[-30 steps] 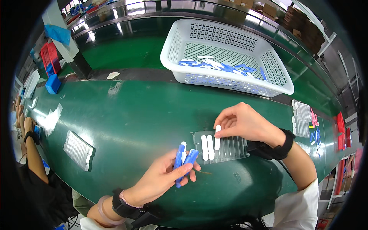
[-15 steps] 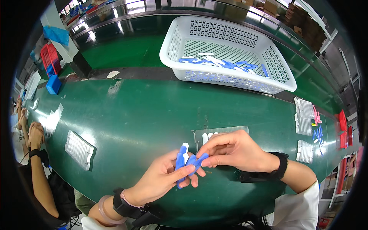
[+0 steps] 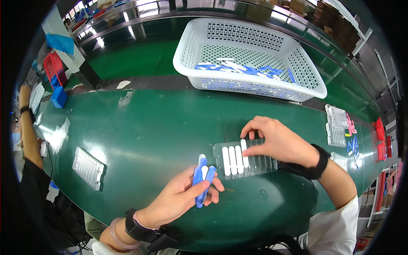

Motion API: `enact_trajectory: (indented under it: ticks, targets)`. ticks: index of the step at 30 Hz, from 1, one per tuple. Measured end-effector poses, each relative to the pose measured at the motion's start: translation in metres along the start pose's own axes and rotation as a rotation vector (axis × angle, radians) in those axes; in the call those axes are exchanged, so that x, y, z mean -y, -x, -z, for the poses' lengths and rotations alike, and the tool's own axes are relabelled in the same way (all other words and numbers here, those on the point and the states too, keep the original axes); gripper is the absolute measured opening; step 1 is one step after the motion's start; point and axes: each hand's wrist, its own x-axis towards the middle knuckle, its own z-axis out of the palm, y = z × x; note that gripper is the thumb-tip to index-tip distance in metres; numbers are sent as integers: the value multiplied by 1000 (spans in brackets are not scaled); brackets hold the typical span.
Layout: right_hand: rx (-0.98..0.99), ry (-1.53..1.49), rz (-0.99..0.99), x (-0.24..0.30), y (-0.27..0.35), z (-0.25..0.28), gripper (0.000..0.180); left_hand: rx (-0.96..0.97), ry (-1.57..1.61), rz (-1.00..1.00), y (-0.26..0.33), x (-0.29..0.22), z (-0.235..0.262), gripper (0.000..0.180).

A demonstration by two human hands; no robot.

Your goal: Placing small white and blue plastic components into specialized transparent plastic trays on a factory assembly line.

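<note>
Several slim, round-ended blue-and-white sticks (image 3: 203, 178) are bunched in my left hand (image 3: 182, 191), its thumb lying across them and its fingers wrapped around. To the right, a clear plastic tray (image 3: 265, 165) with narrow slots lies on the green table. White sticks (image 3: 232, 159) lie side by side in its left slots. My right hand (image 3: 282, 142) pinches another white stick (image 3: 244, 148) between thumb and fingers, over the slot beside that row. Part of this stick and of the tray's far edge is hidden behind my right hand.
Beyond the table edge stands a white perforated basket (image 3: 250, 80) holding more blue and white sticks. A slotted tray (image 3: 88, 168) lies at left; stacked trays (image 3: 335, 125) and loose blue pieces (image 3: 352, 146) lie at right. A co-worker's arm (image 3: 29, 131) reaches in at far left.
My right hand has moved away from the left hand's bunch, rightward to the tray, with one stick. The left hand stays nearly in place. The co-worker's arm has stretched farther forward.
</note>
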Motion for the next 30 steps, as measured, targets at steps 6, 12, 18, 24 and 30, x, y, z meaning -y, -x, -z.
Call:
enact_trajectory:
  ticks: [6,12,18,24,30]
  targets:
    - [23,-430,33,43,16,-19,31,17,-151,-41,-1,-1,0,17]
    - [93,-854,-211,43,15,-20,12,39,-186,-81,-1,-2,-3,18]
    - [-333,-121,242,10,27,-9,9,10,-101,-50,0,0,-4,22]
    - [-241,575,496,16,62,-27,28,9,-133,-54,0,-1,0,27]
    - [-215,90,261,32,65,-25,31,53,-181,-76,0,2,-2,20]
